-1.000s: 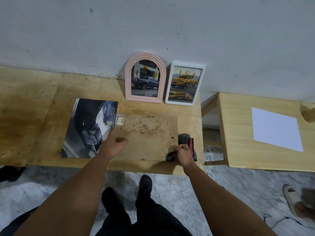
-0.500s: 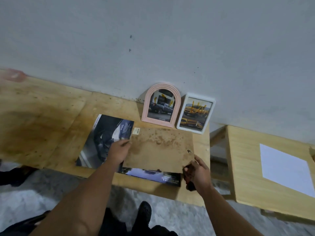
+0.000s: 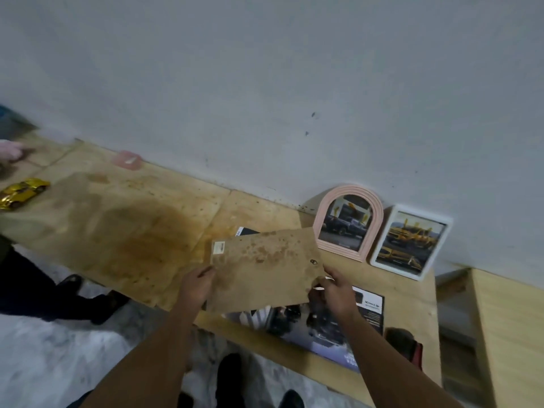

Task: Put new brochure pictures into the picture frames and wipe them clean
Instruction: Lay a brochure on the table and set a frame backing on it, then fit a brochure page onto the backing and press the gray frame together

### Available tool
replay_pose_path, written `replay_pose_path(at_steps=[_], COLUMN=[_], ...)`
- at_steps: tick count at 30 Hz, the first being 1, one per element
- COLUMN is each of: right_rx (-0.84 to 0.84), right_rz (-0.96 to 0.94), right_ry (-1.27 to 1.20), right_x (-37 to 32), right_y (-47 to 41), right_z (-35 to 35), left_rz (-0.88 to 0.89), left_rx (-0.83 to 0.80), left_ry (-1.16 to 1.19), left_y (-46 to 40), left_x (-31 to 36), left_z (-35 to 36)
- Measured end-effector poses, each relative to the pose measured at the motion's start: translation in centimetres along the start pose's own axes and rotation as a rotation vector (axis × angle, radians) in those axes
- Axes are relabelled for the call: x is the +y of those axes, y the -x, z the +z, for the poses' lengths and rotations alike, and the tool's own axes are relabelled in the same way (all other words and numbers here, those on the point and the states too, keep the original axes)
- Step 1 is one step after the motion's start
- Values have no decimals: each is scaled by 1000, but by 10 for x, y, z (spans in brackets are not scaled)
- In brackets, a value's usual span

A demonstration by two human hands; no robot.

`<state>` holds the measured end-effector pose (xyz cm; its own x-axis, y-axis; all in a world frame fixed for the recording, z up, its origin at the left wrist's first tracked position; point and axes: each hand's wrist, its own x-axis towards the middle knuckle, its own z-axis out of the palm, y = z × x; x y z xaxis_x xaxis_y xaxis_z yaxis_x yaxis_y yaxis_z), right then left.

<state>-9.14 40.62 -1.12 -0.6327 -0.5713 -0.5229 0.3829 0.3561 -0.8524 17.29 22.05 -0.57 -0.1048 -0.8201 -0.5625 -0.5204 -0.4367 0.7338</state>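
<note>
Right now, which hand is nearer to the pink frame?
Right. The right hand is just below the pink frame; the left hand is farther left.

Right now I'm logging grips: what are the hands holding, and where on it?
Both hold the stained brown backing board: left hand at its near-left edge, right hand at its near-right corner, above the brochure.

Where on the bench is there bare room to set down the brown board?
Free: the stained stretch of bench between the gold toy car and the brochure. Crowded: the right end, with the brochure, the pink arched frame, the white frame and a red-black tool.
</note>
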Motion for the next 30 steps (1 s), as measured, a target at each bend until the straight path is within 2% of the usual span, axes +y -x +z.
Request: replay_pose_path(at_steps=[2,7,15,21,26,30], right_rx=[-11,59,223,291,247,182], right_rz=[-5,137,202,257,328,318], right_ry=[11,-102,-90,-109,-233,-208], right_x=[-5,-14,-25,-27,-37,-39], right_y=[-6,-24,-77,-127,-145,-143], right_z=[23,61,110,131,140,137], left_rz=[-21,-94,-130,-69,128,191], left_rx=[-15,-77,-294,-331,-314,-310], left_ry=[-6,132,54,-3,9,-2], left_y=[-20,-71,-174,-225,-230,-234], left_x=[4,26,65,102,122,120], left_z=[-17,-39,-38,-11,7,17])
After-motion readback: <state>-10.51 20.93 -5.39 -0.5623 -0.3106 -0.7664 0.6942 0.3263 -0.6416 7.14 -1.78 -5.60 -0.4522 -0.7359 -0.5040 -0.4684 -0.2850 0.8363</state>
